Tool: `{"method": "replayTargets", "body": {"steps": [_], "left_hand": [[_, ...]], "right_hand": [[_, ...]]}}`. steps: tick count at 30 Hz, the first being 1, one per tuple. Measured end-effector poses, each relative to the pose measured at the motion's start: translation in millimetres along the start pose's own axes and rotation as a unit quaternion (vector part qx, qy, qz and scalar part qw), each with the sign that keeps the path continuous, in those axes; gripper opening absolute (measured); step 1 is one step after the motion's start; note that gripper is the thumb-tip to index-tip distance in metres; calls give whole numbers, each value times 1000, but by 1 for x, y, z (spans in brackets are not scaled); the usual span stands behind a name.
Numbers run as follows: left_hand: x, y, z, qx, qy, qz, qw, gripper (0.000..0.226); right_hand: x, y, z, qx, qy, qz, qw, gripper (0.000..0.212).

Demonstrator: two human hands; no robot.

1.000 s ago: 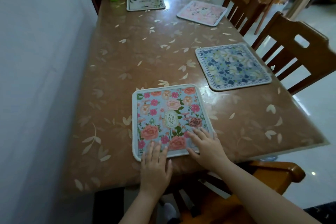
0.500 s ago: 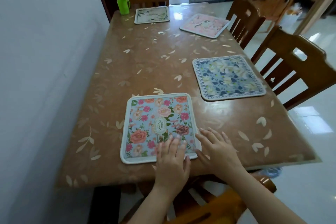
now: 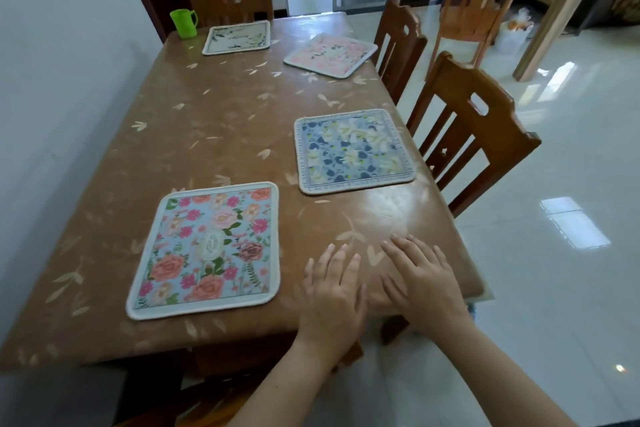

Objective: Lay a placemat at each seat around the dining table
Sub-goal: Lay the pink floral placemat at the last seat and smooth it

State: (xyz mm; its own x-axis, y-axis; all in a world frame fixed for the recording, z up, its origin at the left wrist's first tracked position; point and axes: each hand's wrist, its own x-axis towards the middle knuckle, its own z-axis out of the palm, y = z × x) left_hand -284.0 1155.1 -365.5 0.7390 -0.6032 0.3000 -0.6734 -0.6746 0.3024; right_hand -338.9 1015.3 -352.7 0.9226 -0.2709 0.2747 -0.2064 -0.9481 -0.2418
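The rose placemat [image 3: 207, 250] lies flat at the near seat, left of both hands. The left hand [image 3: 332, 295] is nearer it, just beside its right edge; the right hand [image 3: 420, 282] sits farther right (both splayed, holding nothing) over the table [image 3: 214, 135].

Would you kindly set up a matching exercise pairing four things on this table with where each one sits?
Things:
1. green cup
2. pink placemat
3. blue-and-white placemat
4. rose-print placemat

Places:
A. near end of the table, just left of both hands
B. far left corner, by the wall
C. right edge, in front of the nearer side chair
D. right edge, in front of the farther side chair, lying askew

Pairs: 1-B, 2-D, 3-C, 4-A
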Motion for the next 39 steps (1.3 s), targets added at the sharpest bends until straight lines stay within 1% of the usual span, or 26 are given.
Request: {"method": "replayTargets", "body": {"steps": [6, 9, 12, 16, 20, 22, 27, 31, 36, 39], "left_hand": [[32, 70, 28, -21, -2, 5, 1000, 41], [48, 102, 38, -42, 7, 3, 999, 39], [66, 131, 46, -46, -4, 26, 999, 44], [91, 162, 65, -42, 1, 80, 996, 38], [120, 190, 89, -60, -15, 101, 993, 39], [133, 204, 97, -69, -15, 104, 992, 39], [187, 254, 127, -100, 5, 124, 987, 39], [232, 285, 142, -124, 26, 114, 985, 38], [279, 308, 162, -110, 28, 114, 987, 39], [298, 318, 173, -92, 16, 94, 991, 37]], "right_hand": [[-15, 73, -27, 13, 13, 37, 999, 48], [-20, 107, -42, 24, 27, 85, 996, 46], [-23, 137, -54, 30, 40, 127, 991, 44], [-23, 172, -63, 27, 49, 167, 984, 45], [-13, 210, -72, 11, 51, 196, 979, 44], [-6, 223, -78, 4, 62, 193, 979, 43], [20, 283, -92, -12, 65, 199, 978, 40], [47, 327, -102, -14, 60, 196, 979, 39], [80, 374, -110, -11, 63, 187, 980, 39], [96, 401, -110, -4, 58, 178, 982, 39]]}}
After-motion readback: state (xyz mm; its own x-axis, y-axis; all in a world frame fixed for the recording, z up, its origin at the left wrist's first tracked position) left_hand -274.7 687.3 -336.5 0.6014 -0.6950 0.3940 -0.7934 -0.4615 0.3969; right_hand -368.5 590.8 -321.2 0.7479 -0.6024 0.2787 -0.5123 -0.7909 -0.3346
